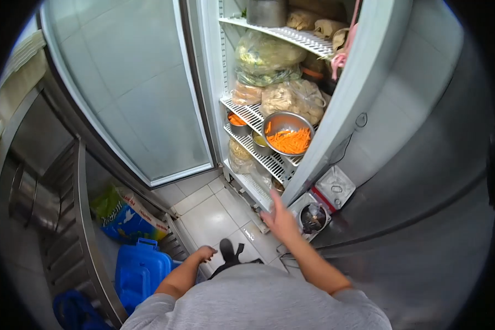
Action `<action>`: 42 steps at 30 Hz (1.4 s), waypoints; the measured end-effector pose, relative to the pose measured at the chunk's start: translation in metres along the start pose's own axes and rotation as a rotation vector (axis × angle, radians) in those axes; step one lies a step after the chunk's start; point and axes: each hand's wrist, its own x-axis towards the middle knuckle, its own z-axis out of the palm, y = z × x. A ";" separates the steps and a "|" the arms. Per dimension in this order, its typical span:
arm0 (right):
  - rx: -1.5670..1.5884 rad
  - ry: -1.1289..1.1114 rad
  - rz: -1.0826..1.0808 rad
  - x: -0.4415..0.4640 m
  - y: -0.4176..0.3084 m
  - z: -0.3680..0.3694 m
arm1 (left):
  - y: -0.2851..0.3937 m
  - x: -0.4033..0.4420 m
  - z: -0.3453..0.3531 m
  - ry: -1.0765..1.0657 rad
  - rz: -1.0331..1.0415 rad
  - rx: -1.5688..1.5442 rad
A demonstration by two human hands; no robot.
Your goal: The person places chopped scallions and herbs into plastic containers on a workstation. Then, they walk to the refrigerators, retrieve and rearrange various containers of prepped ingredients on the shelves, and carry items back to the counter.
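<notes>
A steel bowl (289, 121) of cut carrot sticks (291, 142) sits tilted toward me at the front of a shelf in the open fridge. Below it my right hand (282, 221) is held out with thumb and fingers apart, touching nothing. My left hand (206, 253) hangs low by my side, fingers loosely bent, with nothing visible in it. Behind the bowl is a bag of pale food (292, 100). Lower down stand a steel pot with carrots (237, 120) and a container with yellowish contents (260, 141).
The glass fridge door (126, 82) stands wide open at left. A metal rack (81, 192) holds a blue lidded bin (140, 272) and a printed bag (129, 214). At right, a red-and-white box (334, 188) and a container with dark contents (312, 218) are near the fridge foot.
</notes>
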 end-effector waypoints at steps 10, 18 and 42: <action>-0.159 0.573 0.200 0.143 -0.028 -0.005 | 0.153 0.031 -0.173 0.112 0.479 -0.267; -0.082 0.224 -0.110 0.124 -0.074 -0.007 | 0.325 -0.161 -0.205 -0.216 0.955 -0.965; -0.125 0.999 0.363 0.388 -0.005 -0.066 | 0.179 -0.248 -0.286 0.343 0.924 -1.493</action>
